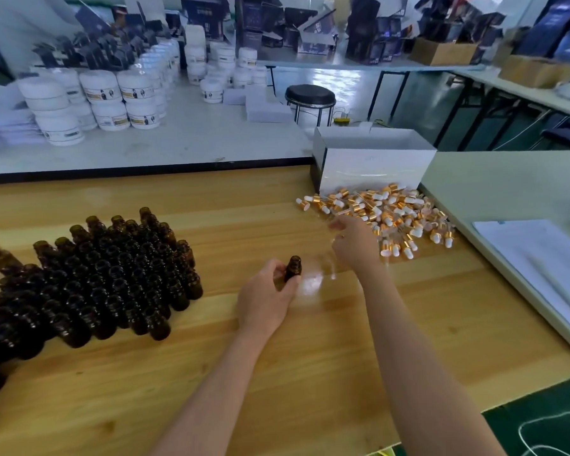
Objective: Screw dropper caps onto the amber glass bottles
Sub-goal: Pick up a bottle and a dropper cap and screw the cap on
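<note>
Head view: your left hand point(266, 299) grips 1 uncapped amber bottle point(293, 268), upright at the middle of the surface point(211, 373). Your right hand point(354, 246) hangs over the dropper caps point(399, 215) heaped by the right edge; blur hides whether its fingers point(339, 225) hold 1. Likely step: fetching a cap. Next, thread its pipette into the neck and twist. Dozens of open bottles point(112, 281) crowd the left edge, beyond counting.

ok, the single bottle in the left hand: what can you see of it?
The amber bottle is small, dark brown glass, round body, narrower neck, open mouth, no cap. It is upright, apart from the bottle cluster. The left hand grips its lower body, hiding whether the base meets the wooden table.
</note>
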